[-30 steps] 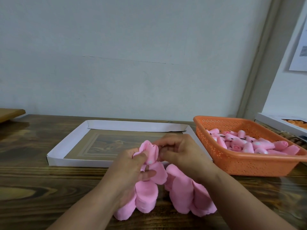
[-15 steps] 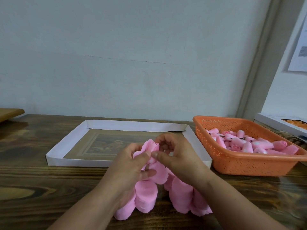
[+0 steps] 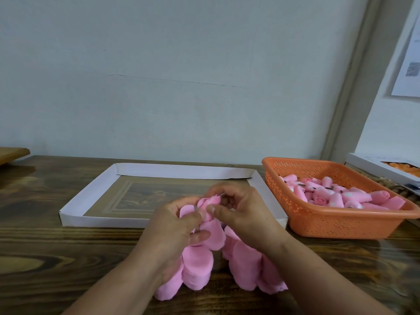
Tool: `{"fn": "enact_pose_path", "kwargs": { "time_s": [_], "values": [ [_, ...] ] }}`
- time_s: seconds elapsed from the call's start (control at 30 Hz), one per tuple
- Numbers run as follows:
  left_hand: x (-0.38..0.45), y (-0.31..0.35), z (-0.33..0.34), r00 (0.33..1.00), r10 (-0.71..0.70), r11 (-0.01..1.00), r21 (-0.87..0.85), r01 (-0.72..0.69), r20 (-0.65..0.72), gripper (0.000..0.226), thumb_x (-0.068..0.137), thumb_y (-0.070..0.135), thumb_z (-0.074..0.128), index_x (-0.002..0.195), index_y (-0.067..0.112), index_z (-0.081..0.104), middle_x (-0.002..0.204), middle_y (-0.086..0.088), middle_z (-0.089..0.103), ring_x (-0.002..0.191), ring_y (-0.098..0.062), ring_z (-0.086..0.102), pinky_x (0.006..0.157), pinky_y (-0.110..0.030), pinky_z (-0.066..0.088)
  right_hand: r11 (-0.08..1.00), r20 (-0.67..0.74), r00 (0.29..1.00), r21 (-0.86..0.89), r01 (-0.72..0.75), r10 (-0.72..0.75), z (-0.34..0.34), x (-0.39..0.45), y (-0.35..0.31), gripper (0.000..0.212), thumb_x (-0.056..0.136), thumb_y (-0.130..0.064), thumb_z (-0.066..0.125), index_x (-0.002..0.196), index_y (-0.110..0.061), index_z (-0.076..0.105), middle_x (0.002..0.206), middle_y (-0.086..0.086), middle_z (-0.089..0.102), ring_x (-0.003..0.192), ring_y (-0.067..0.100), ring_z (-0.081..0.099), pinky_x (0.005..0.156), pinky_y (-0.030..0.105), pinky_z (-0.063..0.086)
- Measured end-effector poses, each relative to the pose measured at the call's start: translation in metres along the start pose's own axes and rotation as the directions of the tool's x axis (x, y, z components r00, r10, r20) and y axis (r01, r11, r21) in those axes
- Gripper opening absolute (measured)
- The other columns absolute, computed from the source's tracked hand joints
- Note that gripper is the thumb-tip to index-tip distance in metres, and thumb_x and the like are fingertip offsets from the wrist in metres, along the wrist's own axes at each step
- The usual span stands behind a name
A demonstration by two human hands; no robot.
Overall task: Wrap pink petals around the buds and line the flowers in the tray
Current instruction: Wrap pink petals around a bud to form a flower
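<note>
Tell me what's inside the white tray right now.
No flowers show in the white tray; only its brown patterned floor is visible. Both hands, left hand and right hand, cover its near right part.

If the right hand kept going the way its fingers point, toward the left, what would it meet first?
Probably the pink flower it already pinches, then right behind it the left hand, gripping the same flower; depth between them is unclear.
</note>
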State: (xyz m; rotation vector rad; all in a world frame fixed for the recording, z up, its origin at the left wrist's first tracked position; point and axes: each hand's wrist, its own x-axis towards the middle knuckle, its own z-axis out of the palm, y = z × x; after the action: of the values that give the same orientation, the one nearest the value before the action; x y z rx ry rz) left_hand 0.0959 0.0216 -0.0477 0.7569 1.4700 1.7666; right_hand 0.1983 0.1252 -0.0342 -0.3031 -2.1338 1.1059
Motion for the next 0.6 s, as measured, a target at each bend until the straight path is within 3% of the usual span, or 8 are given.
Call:
{"fn": "enact_pose_path", "kwargs": {
  "time_s": [0.07, 0.17, 0.27, 0.37, 0.47, 0.6],
  "values": [
    [0.002, 0.0, -0.001, 1.0, -0.007, 1.0, -0.024, 0.007, 0.001, 0.023, 0.082, 0.0, 0.069, 0.102, 0.013, 0.07, 0.098, -0.008, 0.073, 0.083, -0.017, 0.073, 0.065, -0.027, 0.057, 1.0, -0.043, 0.999, 0.005, -0.016, 0.016, 0.0, 0.001, 0.001, 0.028, 0.081, 0.007, 0.062, 0.076, -0.02, 0.062, 0.074, 0.026, 0.062, 0.06, 0.021, 0.05, 0.056, 0.043, 0.045],
    [0.001, 0.001, 0.0, 0.999, -0.005, 1.0, -0.01, 0.006, 0.037, 0.026, 0.084, -0.009, 0.059, 0.083, 0.012, 0.075, 0.091, -0.011, 0.074, 0.084, -0.02, 0.073, 0.07, -0.031, 0.058, 0.999, -0.085, 0.996, -0.022, -0.026, 0.024, 0.0, 0.003, 0.002, 0.03, 0.08, 0.007, 0.063, 0.071, -0.021, 0.059, 0.076, 0.026, 0.062, 0.063, 0.019, 0.051, 0.06, 0.04, 0.044],
    [-0.002, 0.001, 0.002, 1.0, -0.002, 0.999, 0.036, 0.001, 0.021, 0.025, 0.09, -0.005, 0.052, 0.088, 0.009, 0.073, 0.09, -0.012, 0.075, 0.088, -0.024, 0.072, 0.078, -0.038, 0.057, 0.998, -0.074, 0.997, -0.064, -0.029, 0.025, -0.001, 0.003, 0.001, 0.03, 0.08, 0.006, 0.063, 0.069, -0.021, 0.058, 0.076, 0.023, 0.062, 0.063, 0.018, 0.05, 0.06, 0.038, 0.044],
    [-0.002, 0.001, 0.004, 1.0, -0.013, 1.0, 0.023, 0.013, -0.008, 0.022, 0.099, 0.012, 0.046, 0.093, 0.011, 0.067, 0.083, -0.009, 0.076, 0.079, -0.021, 0.074, 0.077, -0.036, 0.057, 0.985, -0.005, 1.0, -0.174, -0.015, 0.015, -0.003, 0.004, -0.001, 0.03, 0.08, 0.003, 0.064, 0.069, -0.024, 0.057, 0.074, 0.014, 0.063, 0.062, 0.019, 0.051, 0.06, 0.035, 0.045],
    [-0.004, 0.001, 0.005, 0.999, -0.027, 0.995, 0.093, 0.029, -0.018, 0.025, 0.102, 0.018, 0.041, 0.095, 0.011, 0.065, 0.08, -0.009, 0.076, 0.076, -0.024, 0.074, 0.084, -0.042, 0.057, 0.948, 0.14, 0.99, -0.311, 0.063, -0.02, -0.007, 0.004, -0.007, 0.031, 0.078, 0.002, 0.064, 0.069, -0.027, 0.056, 0.075, -0.006, 0.058, 0.068, 0.006, 0.05, 0.064, 0.023, 0.043],
    [-0.007, 0.002, 0.006, 1.0, -0.025, 0.978, 0.209, 0.023, 0.006, 0.032, 0.103, 0.025, 0.04, 0.093, 0.014, 0.069, 0.08, -0.007, 0.076, 0.078, -0.023, 0.074, 0.083, -0.04, 0.058, 0.912, 0.206, 0.977, -0.391, 0.126, -0.047, -0.005, 0.003, -0.013, 0.021, 0.079, -0.001, 0.063, 0.076, -0.022, 0.063, 0.08, -0.015, 0.053, 0.075, -0.002, 0.049, 0.069, 0.014, 0.038]
  ]
}}
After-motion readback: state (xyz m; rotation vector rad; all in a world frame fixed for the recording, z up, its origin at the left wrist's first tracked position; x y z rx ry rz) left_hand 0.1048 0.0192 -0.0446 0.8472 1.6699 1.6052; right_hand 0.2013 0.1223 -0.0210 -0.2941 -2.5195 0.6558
